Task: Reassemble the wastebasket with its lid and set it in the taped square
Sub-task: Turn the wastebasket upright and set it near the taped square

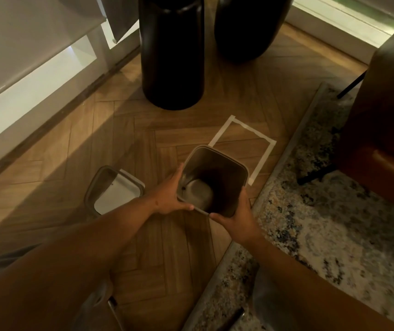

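Head view: wastebasket [217, 173] gripped by left hand [170, 195] and right hand [235, 218], overlapping taped square [266, 155]; lid [115, 189] left of wastebasket, likely fitted next.

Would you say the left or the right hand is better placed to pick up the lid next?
Left, probably. The lid lies on the floor just beside the left hand, while the right hand grips the wastebasket on its far side, by the rug.

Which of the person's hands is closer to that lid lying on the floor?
Left. The left hand grips the wastebasket's left side, just right of the lid. The right hand holds the basket's near right corner, farther from the lid.
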